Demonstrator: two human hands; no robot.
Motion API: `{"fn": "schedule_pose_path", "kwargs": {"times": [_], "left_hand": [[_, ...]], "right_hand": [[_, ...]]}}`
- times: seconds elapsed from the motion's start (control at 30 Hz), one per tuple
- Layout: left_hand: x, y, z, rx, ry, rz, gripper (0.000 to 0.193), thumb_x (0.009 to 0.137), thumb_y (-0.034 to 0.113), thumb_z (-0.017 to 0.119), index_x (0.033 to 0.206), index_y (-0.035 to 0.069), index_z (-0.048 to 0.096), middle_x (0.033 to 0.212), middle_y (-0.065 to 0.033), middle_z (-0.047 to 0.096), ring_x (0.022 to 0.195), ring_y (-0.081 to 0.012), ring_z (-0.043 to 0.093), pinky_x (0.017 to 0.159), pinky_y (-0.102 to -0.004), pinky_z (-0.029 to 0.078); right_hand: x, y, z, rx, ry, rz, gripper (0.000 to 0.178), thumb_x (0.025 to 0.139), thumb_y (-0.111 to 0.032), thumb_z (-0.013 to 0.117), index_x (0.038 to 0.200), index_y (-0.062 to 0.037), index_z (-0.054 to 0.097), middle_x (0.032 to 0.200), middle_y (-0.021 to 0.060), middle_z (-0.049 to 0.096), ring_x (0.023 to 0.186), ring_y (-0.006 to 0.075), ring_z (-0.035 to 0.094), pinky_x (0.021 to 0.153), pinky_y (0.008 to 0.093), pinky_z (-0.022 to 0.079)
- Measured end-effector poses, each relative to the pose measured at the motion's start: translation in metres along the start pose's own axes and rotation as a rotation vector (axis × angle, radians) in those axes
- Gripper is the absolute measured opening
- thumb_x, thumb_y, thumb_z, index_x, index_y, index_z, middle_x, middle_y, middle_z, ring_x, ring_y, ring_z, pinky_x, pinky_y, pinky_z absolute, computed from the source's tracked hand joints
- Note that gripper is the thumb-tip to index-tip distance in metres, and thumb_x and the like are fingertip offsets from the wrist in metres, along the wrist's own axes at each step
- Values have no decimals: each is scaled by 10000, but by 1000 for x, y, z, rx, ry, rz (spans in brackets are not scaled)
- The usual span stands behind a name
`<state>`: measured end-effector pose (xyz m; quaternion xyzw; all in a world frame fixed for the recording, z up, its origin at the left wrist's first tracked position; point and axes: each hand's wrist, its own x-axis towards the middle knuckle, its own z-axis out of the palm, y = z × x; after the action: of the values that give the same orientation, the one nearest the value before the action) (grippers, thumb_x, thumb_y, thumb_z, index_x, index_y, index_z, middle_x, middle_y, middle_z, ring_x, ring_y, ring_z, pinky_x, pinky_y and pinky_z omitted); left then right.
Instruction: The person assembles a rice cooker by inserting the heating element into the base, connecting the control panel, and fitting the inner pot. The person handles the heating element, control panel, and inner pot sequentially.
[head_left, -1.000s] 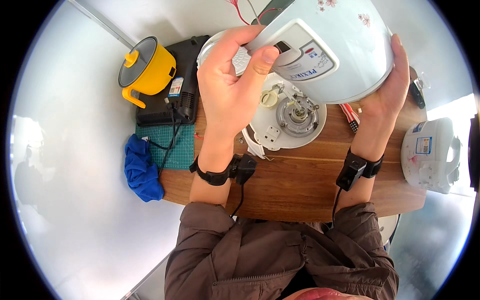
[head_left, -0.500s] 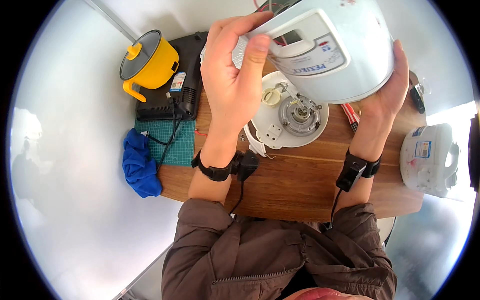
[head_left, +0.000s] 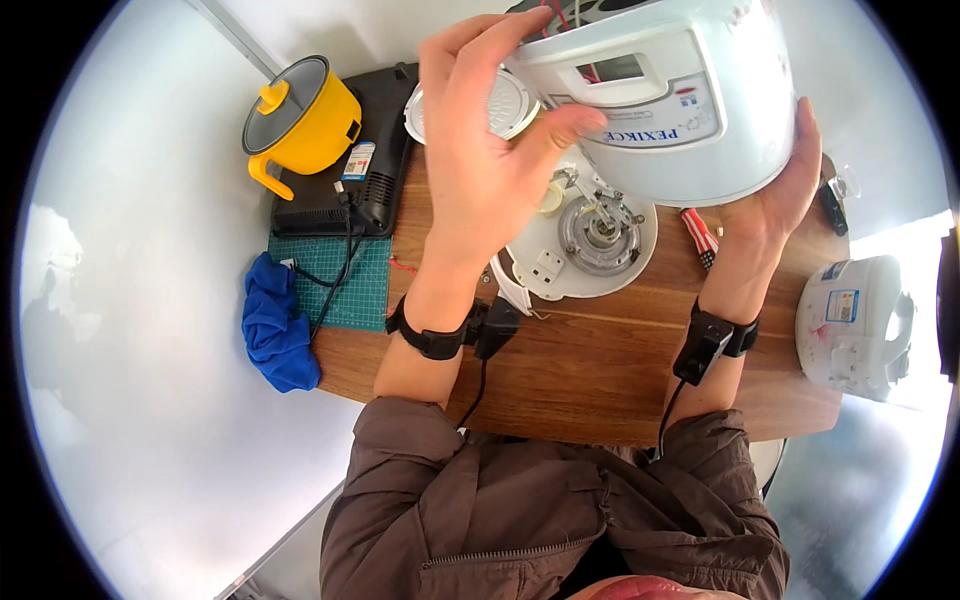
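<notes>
Above the table I hold the white outer shell of a rice cooker point(head_left: 750, 110), its control panel upside down and its open end, with red wires and dark parts, pointing away from me. My left hand point(head_left: 470, 160) grips the shell's left side, fingertips at the upper rim and thumb over the panel. My right hand point(head_left: 775, 195) cups the lower right side; some of its fingers are hidden behind the shell. Beneath, on the table, lies a round white base point(head_left: 535, 240) with a metal heating disc point(head_left: 603, 235). A curved white strip point(head_left: 511, 286) lies beside it.
On the wooden table point(head_left: 600, 370) are a perforated white disc point(head_left: 510, 105), a red-and-white striped handle point(head_left: 698, 232) and a green mat point(head_left: 350, 285). A yellow pot point(head_left: 320, 130) sits on a black appliance point(head_left: 385, 150) at left, near a blue cloth point(head_left: 280, 330). Another white cooker point(head_left: 850, 325) stands right.
The shell has turned and tilted, so its panel has shifted right and shows more face-on. My left thumb has slid right across the panel. More of the perforated disc shows.
</notes>
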<state>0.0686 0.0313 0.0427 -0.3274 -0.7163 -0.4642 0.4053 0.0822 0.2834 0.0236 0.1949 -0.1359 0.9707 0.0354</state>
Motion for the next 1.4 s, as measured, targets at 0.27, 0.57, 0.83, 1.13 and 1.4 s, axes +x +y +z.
{"fn": "schedule_pose_path", "kwargs": {"times": [0.27,0.57,0.83,1.13,1.4], "left_hand": [[-5,4,5,-48,43,-116,563,666,115,895,1159,69,627,1173,-80,551,1093,-247,531,899,-357,457],[-1,5,-4,207,68,87,803,683,341,914,1302,37,503,1260,-108,506,1137,-241,531,974,-361,457],[-31,27,31,-567,-6,-525,502,923,43,663,1342,-38,399,1314,-146,439,1141,-208,571,917,-339,526],[-44,54,36,-1036,32,-714,549,1064,282,425,1519,7,289,1352,-21,434,923,-49,422,749,-216,404],[-47,63,34,-1261,76,-790,525,1098,359,326,1535,73,279,1519,-88,398,1373,-236,430,1138,-415,372]], "right_hand": [[0,-4,-5,5,19,-5,489,986,-333,534,1361,-21,543,1354,135,605,1232,298,589,1057,454,471],[1,6,-11,109,-201,8,563,1018,-477,486,1407,-70,517,1396,94,578,1266,276,551,1094,469,431],[-4,27,23,-521,393,-505,801,916,-710,497,1485,-151,419,1496,36,449,1343,252,447,1139,438,382],[-23,18,4,-777,296,-610,1070,765,-815,565,1502,-68,359,1491,84,465,1337,264,475,1135,432,405],[-85,-4,-54,-740,407,-241,1009,792,-772,551,1486,-61,377,1474,92,479,1321,270,486,1127,436,411]]}}
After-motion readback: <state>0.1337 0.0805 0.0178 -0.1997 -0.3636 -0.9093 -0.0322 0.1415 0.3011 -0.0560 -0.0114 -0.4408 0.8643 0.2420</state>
